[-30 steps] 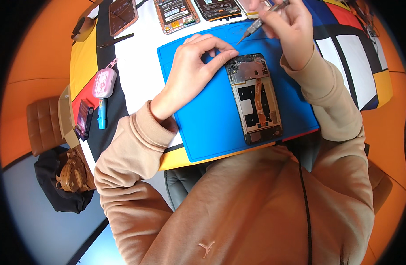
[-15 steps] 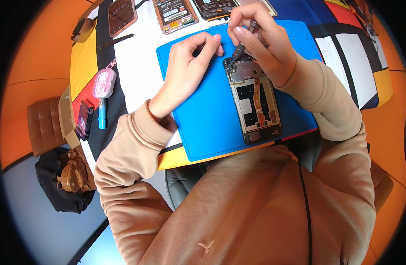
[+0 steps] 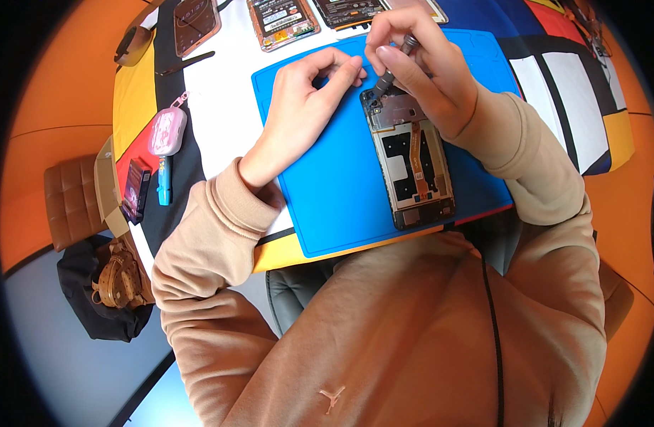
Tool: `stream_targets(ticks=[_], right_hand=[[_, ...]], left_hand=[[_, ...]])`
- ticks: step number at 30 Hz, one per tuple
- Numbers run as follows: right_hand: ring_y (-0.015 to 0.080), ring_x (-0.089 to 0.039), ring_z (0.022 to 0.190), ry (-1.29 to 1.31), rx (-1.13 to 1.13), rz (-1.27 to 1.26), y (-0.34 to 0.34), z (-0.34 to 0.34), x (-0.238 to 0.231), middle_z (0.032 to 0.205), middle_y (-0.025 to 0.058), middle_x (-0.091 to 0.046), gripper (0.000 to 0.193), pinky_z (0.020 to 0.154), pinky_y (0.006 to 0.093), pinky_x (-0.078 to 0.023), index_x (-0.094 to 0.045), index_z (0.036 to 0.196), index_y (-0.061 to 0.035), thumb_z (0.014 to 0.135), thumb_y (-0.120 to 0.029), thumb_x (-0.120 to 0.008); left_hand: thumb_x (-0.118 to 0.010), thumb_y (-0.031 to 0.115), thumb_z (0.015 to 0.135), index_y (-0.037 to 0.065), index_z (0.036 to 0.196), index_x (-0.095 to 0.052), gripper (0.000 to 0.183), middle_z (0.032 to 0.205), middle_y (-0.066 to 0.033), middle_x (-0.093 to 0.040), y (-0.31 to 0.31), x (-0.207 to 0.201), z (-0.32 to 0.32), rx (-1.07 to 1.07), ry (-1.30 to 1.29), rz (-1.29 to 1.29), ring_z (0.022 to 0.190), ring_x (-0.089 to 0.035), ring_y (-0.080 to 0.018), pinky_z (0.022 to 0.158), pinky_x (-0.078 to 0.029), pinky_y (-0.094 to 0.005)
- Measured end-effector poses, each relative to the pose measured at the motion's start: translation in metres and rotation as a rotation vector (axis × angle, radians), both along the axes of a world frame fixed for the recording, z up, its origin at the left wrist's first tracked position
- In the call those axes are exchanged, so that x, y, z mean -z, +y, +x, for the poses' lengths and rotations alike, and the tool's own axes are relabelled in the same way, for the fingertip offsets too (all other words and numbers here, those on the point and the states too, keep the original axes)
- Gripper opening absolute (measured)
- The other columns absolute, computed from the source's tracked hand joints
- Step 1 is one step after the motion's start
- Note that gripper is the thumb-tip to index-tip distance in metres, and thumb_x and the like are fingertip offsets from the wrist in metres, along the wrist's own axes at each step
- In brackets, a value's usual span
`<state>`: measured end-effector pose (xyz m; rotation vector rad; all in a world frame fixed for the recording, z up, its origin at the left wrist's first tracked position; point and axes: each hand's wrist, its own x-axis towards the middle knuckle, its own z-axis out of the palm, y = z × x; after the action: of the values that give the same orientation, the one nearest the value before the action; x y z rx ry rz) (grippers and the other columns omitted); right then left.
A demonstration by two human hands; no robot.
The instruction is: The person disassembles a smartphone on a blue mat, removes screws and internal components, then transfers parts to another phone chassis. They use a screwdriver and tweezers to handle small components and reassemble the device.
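A small grey screwdriver (image 3: 384, 83) is gripped in the fingers of my right hand (image 3: 433, 78), tilted, its tip at the upper left corner of an opened smartphone (image 3: 396, 171). The phone lies lengthwise on a blue work mat (image 3: 327, 192), its inside facing up, with an orange-brown ribbon cable down the middle. My left hand (image 3: 303, 99) rests on the mat left of the phone's top, thumb and fingertips pressed together. Whether anything sits between those fingertips is hidden.
Along the far edge lie a phone with a lit screen (image 3: 196, 27) and opened phones (image 3: 283, 23). Left are a black tweezers-like stick (image 3: 186, 63), a tape roll (image 3: 134, 47), a pink earphone case (image 3: 167, 132), a blue whistle-shaped thing (image 3: 165, 181) and a dark box (image 3: 136, 191).
Almost nothing differs. The left fingertips have shifted slightly right, and the whole scene sits a touch higher in the picture. The screwdriver stays at the same corner.
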<state>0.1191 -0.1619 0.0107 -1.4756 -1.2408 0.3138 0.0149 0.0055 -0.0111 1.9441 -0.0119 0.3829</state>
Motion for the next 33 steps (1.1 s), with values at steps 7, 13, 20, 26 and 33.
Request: stream_targets(ticks=[7,13,20,26,33], right_hand=[[0.0093,-0.052,0.080,-0.015,-0.009,0.012,-0.0023,-0.0003,0.0012,0.090,0.0037,-0.055,0.018,0.073,0.0225,-0.043,-0.048,0.117,-0.0019,0.099,-0.008,-0.048],[0.0122,-0.053,0.078,-0.028,-0.083,0.043,-0.0022,0.0004,-0.0002,0.090,0.0058,-0.055,0.016,0.072,0.0234,-0.044,-0.048,0.112,-0.0011,0.097,-0.005,-0.049],[0.0093,-0.054,0.077,-0.256,-0.109,-0.003,-0.0085,-0.0016,-0.0084,0.098,0.0091,-0.060,0.018,0.064,0.0219,-0.046,-0.046,0.111,-0.0017,0.095,0.003,-0.053],[0.0101,-0.053,0.074,-0.445,-0.122,0.133,0.0002,0.0017,-0.0052,0.091,0.0086,-0.056,0.014,0.061,0.0204,-0.043,-0.044,0.100,-0.0043,0.095,0.002,-0.055],[0.0080,-0.050,0.074,-0.349,-0.117,0.122,0.0005,0.0003,-0.0039,0.090,0.0081,-0.055,0.021,0.059,0.0204,-0.040,-0.041,0.097,-0.0058,0.092,0.006,-0.058]], left_hand=[[-0.060,0.027,0.097,0.002,0.091,-0.071,0.028,0.077,-0.0040,-0.068,0.0012,0.0023,0.0003,0.006,-0.004,0.012,0.067,-0.056,-0.0070,0.063,-0.045,-0.0212],[-0.060,0.027,0.097,0.002,0.091,-0.071,0.028,0.076,-0.0038,-0.067,0.0007,0.0016,-0.0006,-0.001,-0.004,0.022,0.067,-0.056,-0.0071,0.062,-0.045,-0.0215],[-0.059,0.026,0.096,0.002,0.093,-0.070,0.027,0.075,-0.0044,-0.067,-0.0005,0.0011,-0.0029,-0.028,-0.036,0.056,0.066,-0.057,-0.0082,0.062,-0.046,-0.0222],[-0.059,0.026,0.097,0.001,0.092,-0.070,0.027,0.074,-0.0046,-0.067,0.0007,0.0031,-0.0002,-0.005,-0.026,0.020,0.065,-0.057,-0.0082,0.061,-0.046,-0.0221],[-0.060,0.026,0.096,0.002,0.092,-0.070,0.027,0.072,-0.0042,-0.066,0.0009,0.0030,-0.0007,-0.009,-0.029,0.045,0.064,-0.056,-0.0077,0.060,-0.045,-0.0223]])
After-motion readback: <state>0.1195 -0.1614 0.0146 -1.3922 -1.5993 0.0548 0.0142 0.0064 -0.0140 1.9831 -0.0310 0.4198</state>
